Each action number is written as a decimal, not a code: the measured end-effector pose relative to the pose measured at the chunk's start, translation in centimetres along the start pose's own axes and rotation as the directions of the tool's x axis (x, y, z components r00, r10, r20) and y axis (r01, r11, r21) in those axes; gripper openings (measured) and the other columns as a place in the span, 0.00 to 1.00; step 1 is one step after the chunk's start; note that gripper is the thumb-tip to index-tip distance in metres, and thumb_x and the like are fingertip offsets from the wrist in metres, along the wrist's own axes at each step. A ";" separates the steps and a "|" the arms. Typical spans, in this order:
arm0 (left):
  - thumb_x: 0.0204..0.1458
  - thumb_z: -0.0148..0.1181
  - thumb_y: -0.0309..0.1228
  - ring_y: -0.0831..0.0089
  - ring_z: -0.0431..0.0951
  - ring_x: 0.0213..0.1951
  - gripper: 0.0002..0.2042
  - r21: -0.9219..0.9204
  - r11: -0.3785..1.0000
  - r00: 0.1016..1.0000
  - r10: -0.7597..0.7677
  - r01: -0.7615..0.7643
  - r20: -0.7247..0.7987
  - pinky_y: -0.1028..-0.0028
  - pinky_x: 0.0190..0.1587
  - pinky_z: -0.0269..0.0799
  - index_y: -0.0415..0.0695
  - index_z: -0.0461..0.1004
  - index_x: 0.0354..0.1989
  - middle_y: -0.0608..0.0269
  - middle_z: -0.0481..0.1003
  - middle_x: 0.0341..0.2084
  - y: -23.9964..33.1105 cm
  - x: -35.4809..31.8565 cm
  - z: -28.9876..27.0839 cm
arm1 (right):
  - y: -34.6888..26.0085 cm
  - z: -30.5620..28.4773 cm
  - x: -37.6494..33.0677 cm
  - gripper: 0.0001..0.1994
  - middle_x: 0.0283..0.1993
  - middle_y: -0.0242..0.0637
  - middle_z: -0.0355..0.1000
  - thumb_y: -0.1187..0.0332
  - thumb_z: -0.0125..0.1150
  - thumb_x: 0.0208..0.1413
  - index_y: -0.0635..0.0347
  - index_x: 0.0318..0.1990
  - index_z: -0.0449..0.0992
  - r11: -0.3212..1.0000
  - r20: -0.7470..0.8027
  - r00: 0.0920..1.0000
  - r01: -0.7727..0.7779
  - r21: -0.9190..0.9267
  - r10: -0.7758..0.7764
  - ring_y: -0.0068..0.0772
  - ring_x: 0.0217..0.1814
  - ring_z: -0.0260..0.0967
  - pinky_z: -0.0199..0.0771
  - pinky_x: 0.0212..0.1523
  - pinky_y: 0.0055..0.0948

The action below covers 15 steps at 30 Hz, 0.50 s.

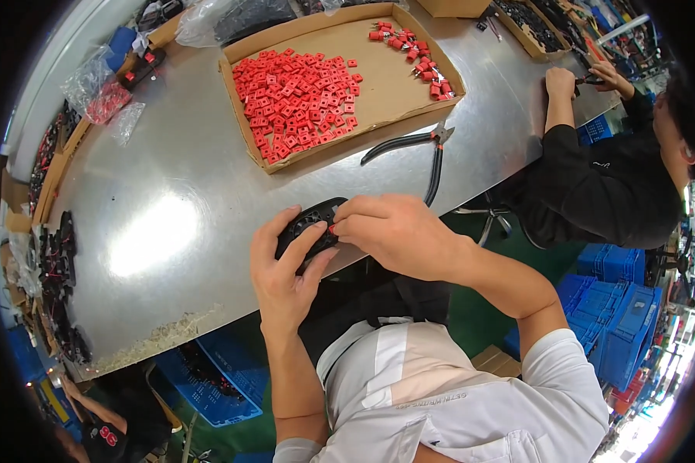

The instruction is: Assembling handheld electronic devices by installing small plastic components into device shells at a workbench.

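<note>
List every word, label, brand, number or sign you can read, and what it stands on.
White-and-peach fabric shirt: a line of grey lettering, not copied.
Black fabric shirt, lower left: a red-and-white print, not copied.
Black fabric shirt, right: a white mark, too small to read.
Held black oval plastic part: no readable text.

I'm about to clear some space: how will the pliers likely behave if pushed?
The pliers probably won't roll, as they lie flat on the table. Their splayed handles may swing open or shut. The table's shiny metal surface suggests they could slide fairly easily.
</note>
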<state>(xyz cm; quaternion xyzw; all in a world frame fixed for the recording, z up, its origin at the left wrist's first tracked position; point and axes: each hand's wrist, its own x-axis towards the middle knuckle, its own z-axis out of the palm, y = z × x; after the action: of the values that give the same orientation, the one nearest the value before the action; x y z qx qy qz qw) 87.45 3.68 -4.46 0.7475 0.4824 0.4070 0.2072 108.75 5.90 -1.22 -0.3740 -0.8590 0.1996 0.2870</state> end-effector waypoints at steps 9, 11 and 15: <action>0.38 0.76 0.28 0.54 0.75 0.48 0.20 -0.001 1.000 0.999 0.027 -0.027 -0.029 0.61 0.49 0.73 0.48 0.83 0.44 0.54 0.75 0.51 -0.6 -0.3 -0.2 | -0.4 -0.2 0.8 0.05 0.43 0.37 0.75 0.76 0.64 0.54 0.62 0.39 0.77 0.990 0.025 0.995 -0.100 0.098 0.098 0.45 0.37 0.75 0.77 0.37 0.38; 0.38 0.76 0.28 0.54 0.75 0.49 0.20 0.004 1.000 0.999 0.028 -0.028 -0.028 0.61 0.49 0.73 0.48 0.83 0.44 0.54 0.75 0.51 -0.7 -0.2 -0.3 | -0.3 -0.3 0.7 0.06 0.43 0.38 0.74 0.77 0.63 0.53 0.62 0.39 0.77 0.992 -0.005 0.996 -0.085 0.096 0.086 0.45 0.38 0.75 0.78 0.38 0.37; 0.38 0.76 0.28 0.54 0.75 0.49 0.19 0.003 1.000 1.000 0.014 -0.014 -0.026 0.61 0.49 0.73 0.48 0.83 0.43 0.54 0.75 0.51 -0.7 -0.2 -0.3 | -0.7 -0.2 0.4 0.07 0.44 0.38 0.74 0.77 0.64 0.52 0.62 0.39 0.77 0.999 0.011 0.999 -0.031 0.016 0.031 0.44 0.39 0.76 0.78 0.37 0.37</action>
<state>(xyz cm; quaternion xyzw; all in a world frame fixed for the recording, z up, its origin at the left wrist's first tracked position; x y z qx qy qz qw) 86.83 3.80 -4.87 0.7457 0.4805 0.4175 0.1971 108.30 5.76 -0.57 -0.3839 -0.8529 0.2129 0.2825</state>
